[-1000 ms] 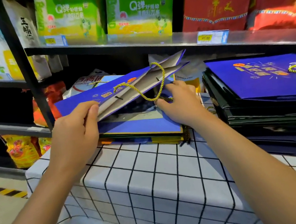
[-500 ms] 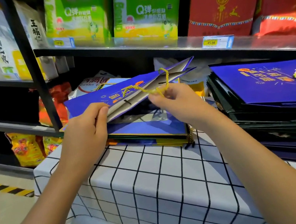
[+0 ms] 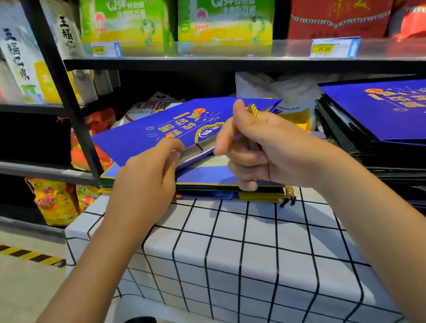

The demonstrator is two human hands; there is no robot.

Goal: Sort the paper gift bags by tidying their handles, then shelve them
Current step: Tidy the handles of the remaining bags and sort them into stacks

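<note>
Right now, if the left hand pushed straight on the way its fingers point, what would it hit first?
The left hand already grips the near edge of the flat blue paper gift bag, so that bag comes first. Past it, probably the white plastic package at the back of the shelf, though depth is unclear.

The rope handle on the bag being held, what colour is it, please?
Golden yellow rope handle, twisted cord, clearest in the head view.

Green boxes (image 3: 171, 11) above checked tablecloth (image 3: 248, 253)
</note>
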